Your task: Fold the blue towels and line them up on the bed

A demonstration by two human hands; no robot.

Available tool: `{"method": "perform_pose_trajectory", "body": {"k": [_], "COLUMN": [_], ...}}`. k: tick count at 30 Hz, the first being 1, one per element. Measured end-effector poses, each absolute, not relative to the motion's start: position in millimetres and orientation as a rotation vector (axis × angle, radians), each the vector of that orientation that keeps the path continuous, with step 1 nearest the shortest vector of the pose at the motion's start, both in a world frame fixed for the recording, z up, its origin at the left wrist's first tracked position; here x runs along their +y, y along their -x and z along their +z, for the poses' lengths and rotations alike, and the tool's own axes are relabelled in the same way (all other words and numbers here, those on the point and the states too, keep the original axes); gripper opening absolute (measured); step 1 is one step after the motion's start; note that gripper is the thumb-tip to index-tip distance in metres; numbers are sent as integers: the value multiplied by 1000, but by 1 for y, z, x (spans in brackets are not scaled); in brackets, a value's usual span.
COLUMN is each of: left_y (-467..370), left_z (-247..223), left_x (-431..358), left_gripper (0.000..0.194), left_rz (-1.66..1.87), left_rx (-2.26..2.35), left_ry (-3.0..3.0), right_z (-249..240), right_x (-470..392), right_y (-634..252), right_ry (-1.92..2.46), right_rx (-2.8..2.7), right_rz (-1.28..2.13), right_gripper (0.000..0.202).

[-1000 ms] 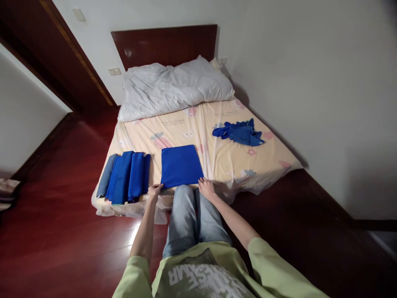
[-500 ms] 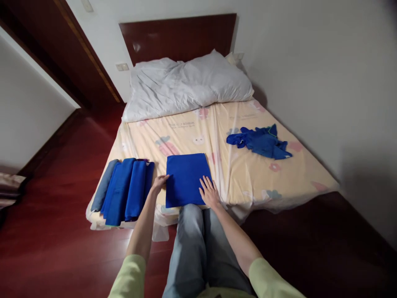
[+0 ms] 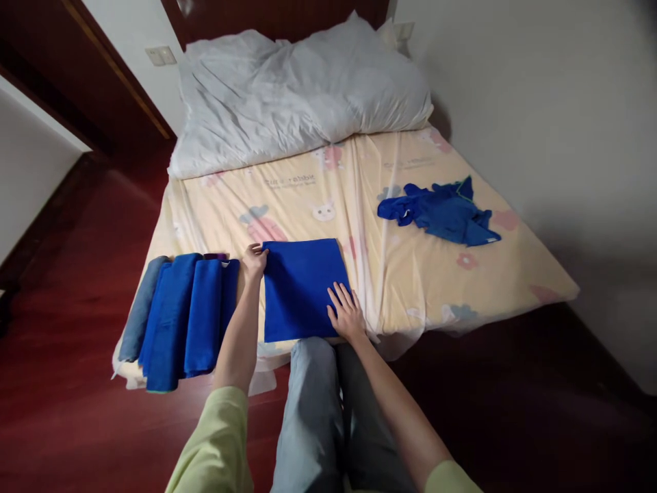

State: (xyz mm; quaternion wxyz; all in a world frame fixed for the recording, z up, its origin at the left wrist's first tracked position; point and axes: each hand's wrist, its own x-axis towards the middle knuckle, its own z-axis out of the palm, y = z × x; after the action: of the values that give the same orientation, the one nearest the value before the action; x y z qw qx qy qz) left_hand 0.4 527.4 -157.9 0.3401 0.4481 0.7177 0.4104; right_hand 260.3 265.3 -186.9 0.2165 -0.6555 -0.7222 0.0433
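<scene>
A blue towel (image 3: 302, 287) lies flat in a near-square at the bed's front edge, in front of my knees. At its far left corner my left hand (image 3: 255, 261) is closed, with thumb and fingers pinching the cloth. My right hand (image 3: 347, 311) rests flat on the towel's right side, fingers spread. Left of my left hand, several rolled or folded towels (image 3: 177, 315) lie side by side, mostly blue, with a grey-blue one (image 3: 144, 311) outermost.
A crumpled blue cloth heap (image 3: 446, 213) lies on the right of the bed. The bed (image 3: 410, 287) has a yellow printed sheet. White bedding or pillows (image 3: 302, 96) are piled against the headboard (image 3: 287, 17). A wall (image 3: 538, 103) stands to the right.
My left hand has slid from the middle of the towel's left edge up to its far left corner. My right hand stays flat on the towel. The view has tilted down and closer.
</scene>
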Motion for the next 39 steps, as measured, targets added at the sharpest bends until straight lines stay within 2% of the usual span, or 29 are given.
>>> {"method": "perform_pose_trajectory", "body": {"k": [4, 7, 9, 14, 18, 29, 39], "left_y": [-31, -67, -85, -101, -96, -18, -19], "left_z": [-146, -147, -155, -177, -176, -178, -182], "left_x": [482, 429, 401, 389, 396, 320, 313], "left_gripper": [50, 51, 55, 62, 61, 60, 62], "left_rz": [1001, 651, 443, 340, 365, 580, 647], "left_rx": [1859, 1314, 1083, 1212, 1227, 1868, 1924], "left_ry": [-1993, -2599, -2741, -2712, -2678, -2237, -2060], "right_z": [-183, -181, -181, -181, -179, -175, -177], "right_x": [265, 265, 265, 265, 265, 265, 264], "right_y": [-260, -260, -260, -261, -261, -262, -263], "right_ry": [1816, 1825, 1833, 1836, 1850, 1878, 1917], "right_rx": [-1987, -1990, -1986, -1985, -1977, -2000, -2039], "right_rz": [138, 159, 172, 201, 217, 231, 266], "right_gripper": [57, 56, 55, 56, 57, 56, 59]}}
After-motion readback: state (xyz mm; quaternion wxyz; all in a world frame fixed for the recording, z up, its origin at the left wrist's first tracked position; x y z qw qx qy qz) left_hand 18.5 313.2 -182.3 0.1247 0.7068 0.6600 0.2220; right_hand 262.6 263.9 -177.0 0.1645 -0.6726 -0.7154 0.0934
